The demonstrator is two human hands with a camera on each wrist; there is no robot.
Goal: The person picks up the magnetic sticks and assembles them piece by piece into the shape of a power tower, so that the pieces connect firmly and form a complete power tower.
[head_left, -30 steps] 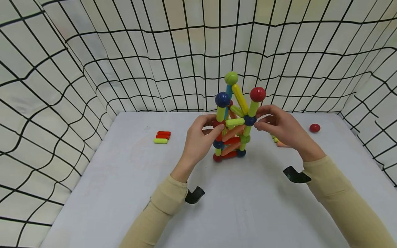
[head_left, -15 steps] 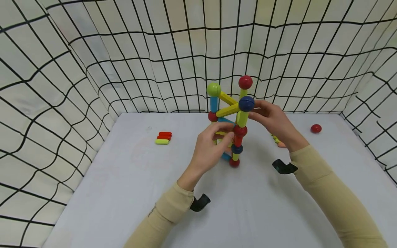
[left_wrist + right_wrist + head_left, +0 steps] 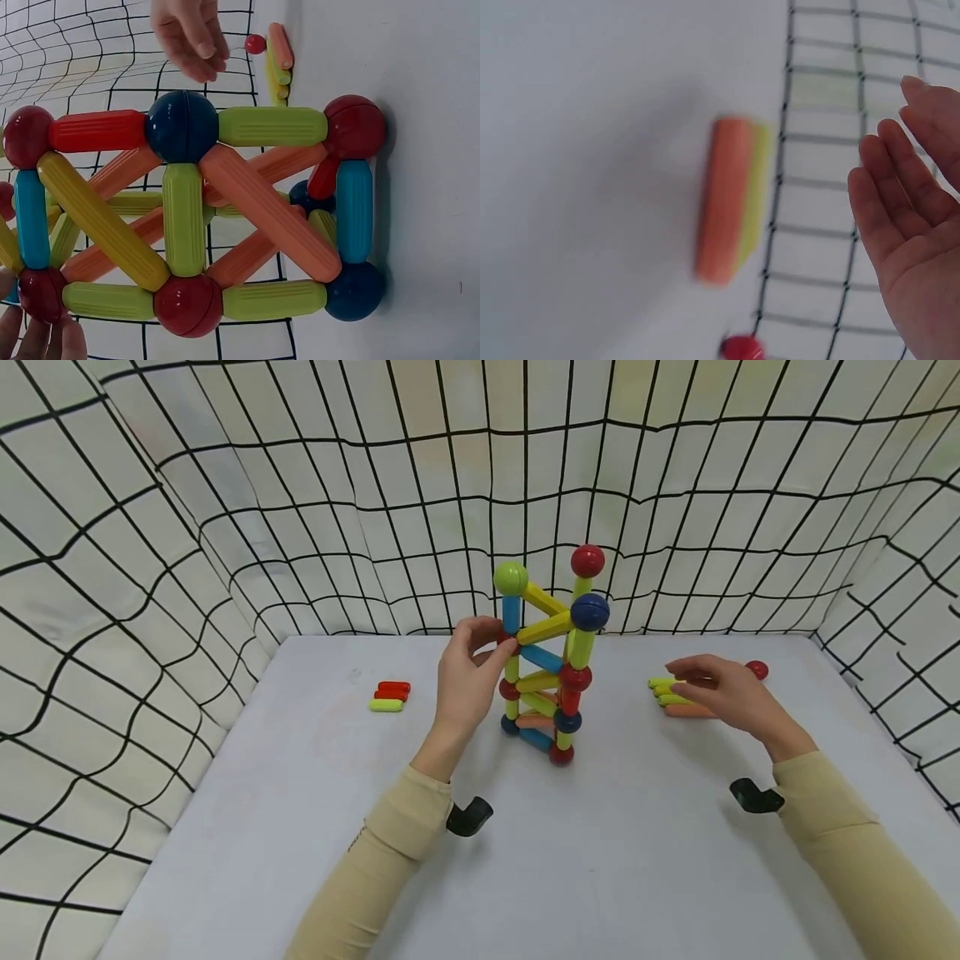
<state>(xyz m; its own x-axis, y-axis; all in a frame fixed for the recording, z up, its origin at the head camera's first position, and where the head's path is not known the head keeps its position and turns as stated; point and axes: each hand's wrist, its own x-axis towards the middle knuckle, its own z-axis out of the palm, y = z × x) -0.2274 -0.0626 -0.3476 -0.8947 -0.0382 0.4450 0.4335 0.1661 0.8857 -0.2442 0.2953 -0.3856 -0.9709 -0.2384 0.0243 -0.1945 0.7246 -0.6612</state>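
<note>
A tall tower of coloured sticks and balls [image 3: 542, 657] stands upright on the white table. My left hand [image 3: 472, 681] is at its upper left side, thumb and fingertips gripping a red ball [image 3: 42, 294] at one joint. In the head view, a green ball [image 3: 511, 578], a blue ball [image 3: 590, 611] and a red ball [image 3: 587, 561] top the tower. Away from it, my right hand [image 3: 731, 695] hovers above loose sticks, fingers relaxed and holding nothing. Among these are an orange stick [image 3: 724, 199] and several yellow and green ones [image 3: 662, 683].
Two red sticks [image 3: 393, 687] and a green stick [image 3: 386, 705] lie on the table [image 3: 300, 827] at the left. A loose red ball [image 3: 757, 670] sits behind the right hand. Black netting [image 3: 420, 502] over white walls encloses the back and sides.
The tower turned round between the two hands. My right hand then left it and moved right over the loose sticks. My left hand shifted left to another red ball on the tower.
</note>
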